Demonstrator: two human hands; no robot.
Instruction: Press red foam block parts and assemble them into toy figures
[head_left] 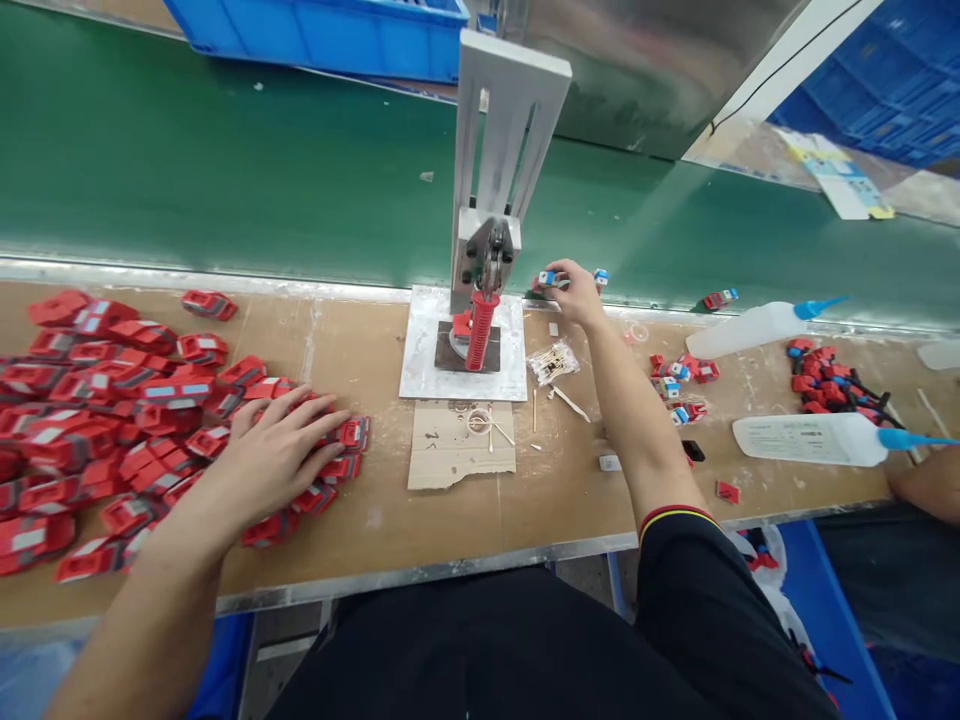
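My left hand (281, 450) lies with spread fingers on the right edge of a big pile of red toy car parts (75, 430). At the edge of the green belt (315, 180), my right hand (574, 290) has its fingers curled round a small red, white and blue toy car (547, 280). Just right of those fingers is another blue and white piece (601, 277). Between my hands stands a metal hand press (495, 250) with a red handle (482, 330) on a white base plate (420, 345). Below it lies torn cardboard (442, 450) with cotton swabs (501, 430).
Two white bottles (810, 440) with blue nozzles lie at the right, near small toy parts (682, 385) and a red and black heap (832, 385). A blue crate (322, 40) sits beyond the belt. Another person's arm (930, 485) shows at the right edge.
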